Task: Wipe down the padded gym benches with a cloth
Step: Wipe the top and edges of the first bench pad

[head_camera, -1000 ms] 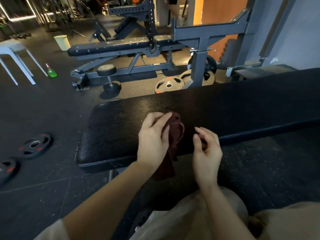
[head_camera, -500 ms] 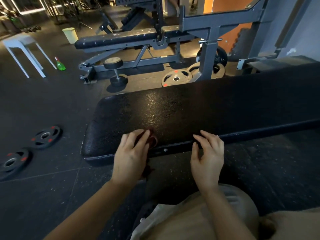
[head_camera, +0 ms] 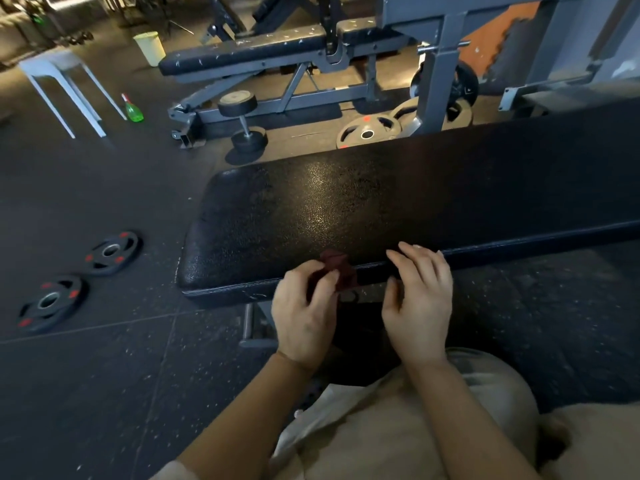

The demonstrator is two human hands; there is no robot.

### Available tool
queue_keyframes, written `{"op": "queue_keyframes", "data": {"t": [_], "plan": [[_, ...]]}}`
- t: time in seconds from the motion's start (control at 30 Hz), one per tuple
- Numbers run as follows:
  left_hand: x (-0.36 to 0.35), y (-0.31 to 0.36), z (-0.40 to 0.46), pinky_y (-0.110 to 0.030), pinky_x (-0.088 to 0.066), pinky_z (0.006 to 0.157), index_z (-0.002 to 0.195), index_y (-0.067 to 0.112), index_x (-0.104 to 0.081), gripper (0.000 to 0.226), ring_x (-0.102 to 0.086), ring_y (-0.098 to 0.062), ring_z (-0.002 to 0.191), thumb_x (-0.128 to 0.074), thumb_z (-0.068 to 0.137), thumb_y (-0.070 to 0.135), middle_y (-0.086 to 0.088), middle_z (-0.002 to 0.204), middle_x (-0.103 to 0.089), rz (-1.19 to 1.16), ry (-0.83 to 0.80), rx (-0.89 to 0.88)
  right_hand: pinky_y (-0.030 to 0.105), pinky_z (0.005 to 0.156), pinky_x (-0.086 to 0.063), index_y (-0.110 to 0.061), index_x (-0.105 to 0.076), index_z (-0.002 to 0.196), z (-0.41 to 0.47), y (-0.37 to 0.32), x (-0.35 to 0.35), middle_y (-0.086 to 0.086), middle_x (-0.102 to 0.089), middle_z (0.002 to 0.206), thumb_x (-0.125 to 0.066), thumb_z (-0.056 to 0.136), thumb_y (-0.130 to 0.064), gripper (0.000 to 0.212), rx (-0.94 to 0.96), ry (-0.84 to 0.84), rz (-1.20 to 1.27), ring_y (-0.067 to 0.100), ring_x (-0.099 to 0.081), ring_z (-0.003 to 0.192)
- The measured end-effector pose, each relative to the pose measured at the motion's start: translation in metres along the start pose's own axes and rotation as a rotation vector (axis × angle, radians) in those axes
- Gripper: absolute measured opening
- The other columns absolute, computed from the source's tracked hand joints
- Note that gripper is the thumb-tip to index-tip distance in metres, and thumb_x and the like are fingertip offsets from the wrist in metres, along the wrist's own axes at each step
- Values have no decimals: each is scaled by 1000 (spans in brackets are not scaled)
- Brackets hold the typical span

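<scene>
Left-hand grip (head_camera: 304, 311), cloth (head_camera: 337, 271) mostly hidden

The counter (head_camera: 381, 202) has black padding with a pebbled, grainy skin that takes a soft sheen where light falls on it. A smooth piped seam runs along its near edge. The cloth (head_camera: 341, 271) is dark red, matt and soft, bunched in folds in the left hand (head_camera: 304, 317). The floor (head_camera: 86, 375) is matt black rubber, flecked with pale specks, laid in tiles with thin joints. The far bench (head_camera: 249, 51) has black padding, scuffed with pale nicks, on a frame of grey painted metal. The plates (head_camera: 50, 303) are matt black with red marks and bright metal hubs. The stool (head_camera: 65, 88) looks like smooth white plastic. The bottle (head_camera: 133, 110) is clear green plastic.
</scene>
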State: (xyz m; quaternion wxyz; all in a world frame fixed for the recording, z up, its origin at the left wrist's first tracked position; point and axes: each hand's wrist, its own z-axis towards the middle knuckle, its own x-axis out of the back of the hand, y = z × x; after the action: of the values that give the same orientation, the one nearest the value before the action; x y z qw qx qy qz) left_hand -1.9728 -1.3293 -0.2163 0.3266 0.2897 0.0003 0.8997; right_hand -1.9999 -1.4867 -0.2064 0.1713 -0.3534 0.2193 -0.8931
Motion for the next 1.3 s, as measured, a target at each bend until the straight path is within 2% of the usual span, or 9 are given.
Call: {"op": "queue_keyframes", "data": {"t": [0.13, 0.47, 0.63, 0.77, 0.87, 0.97, 1.13, 1.2, 1.3], "plan": [[11, -16, -4, -34, -32, 67, 97, 14, -50, 18, -46, -23, 84, -58, 80, 12, -6, 107, -45, 60, 39, 32, 51, 111, -35, -4, -67, 115, 0, -2, -3, 10, -63, 121, -69, 77, 8, 40, -16, 18, 9, 21, -44, 123], [-1, 1, 4, -33, -27, 63, 88, 14, -47, 10, -41, -21, 75, -51, 85, 6, -4, 105, -46, 42, -38, -116, 51, 111, -33, -4, -66, 115, 0, -1, -2, 11, -63, 119, -67, 76, 8, 41, -12, -12, 7, 22, -43, 121], [17, -23, -31, -39, -39, 61, 93, 12, -49, 10, -44, -24, 78, -48, 85, 6, -6, 107, -47, 1, -130, -56, 53, 110, -35, -4, -66, 115, -1, 0, -4, 11, -63, 120, -68, 76, 7, 40, -14, 12, 26, 23, -44, 122], [12, -7, -30, -37, -46, 64, 111, 11, -52, 23, -51, -28, 86, -55, 88, 12, -9, 115, -48, -72, -184, -197, 50, 113, -32, -4, -66, 116, -1, 0, -5, 10, -62, 121, -67, 78, 6, 39, -18, 7, 28, 25, -45, 123], [-6, 9, -9, -36, -45, 68, 113, 13, -55, 24, -51, -24, 85, -56, 89, 10, -6, 119, -49, -127, -139, -176, 48, 115, -29, -4, -66, 117, -1, 2, -3, 11, -61, 123, -64, 76, 8, 42, -12, -20, 27, 25, -44, 124], [-11, 6, -2, -33, -39, 64, 105, 15, -57, 20, -48, -19, 78, -53, 88, 6, 0, 114, -52, -96, -126, -163, 47, 115, -28, -4, -65, 118, -1, 3, -3, 10, -61, 123, -64, 77, 8, 43, -3, -24, 20, 24, -43, 124], [10, -28, -28, -33, -43, 63, 98, 16, -52, 28, -51, -20, 79, -50, 72, 5, -1, 105, -49, -53, -141, -58, 47, 115, -28, -5, -65, 117, 0, 5, -4, 10, -62, 122, -65, 78, 7, 41, 6, 0, 32, 24, -45, 123], [17, -29, -37, -29, -40, 61, 99, 14, -50, 27, -48, -20, 78, -49, 73, 8, -3, 105, -46, -21, -144, -2, 45, 116, -28, -6, -65, 117, 0, 4, -5, 9, -62, 122, -65, 79, 6, 40, -9, 5, 35, 24, -45, 123], [14, -18, -37, -33, -42, 66, 109, 12, -50, 31, -49, -24, 85, -51, 79, 10, -7, 111, -45, -29, -156, -67, 45, 116, -28, -5, -66, 115, 0, 2, -6, 10, -62, 121, -66, 78, 6, 38, -25, 11, 41, 23, -44, 122]]}}
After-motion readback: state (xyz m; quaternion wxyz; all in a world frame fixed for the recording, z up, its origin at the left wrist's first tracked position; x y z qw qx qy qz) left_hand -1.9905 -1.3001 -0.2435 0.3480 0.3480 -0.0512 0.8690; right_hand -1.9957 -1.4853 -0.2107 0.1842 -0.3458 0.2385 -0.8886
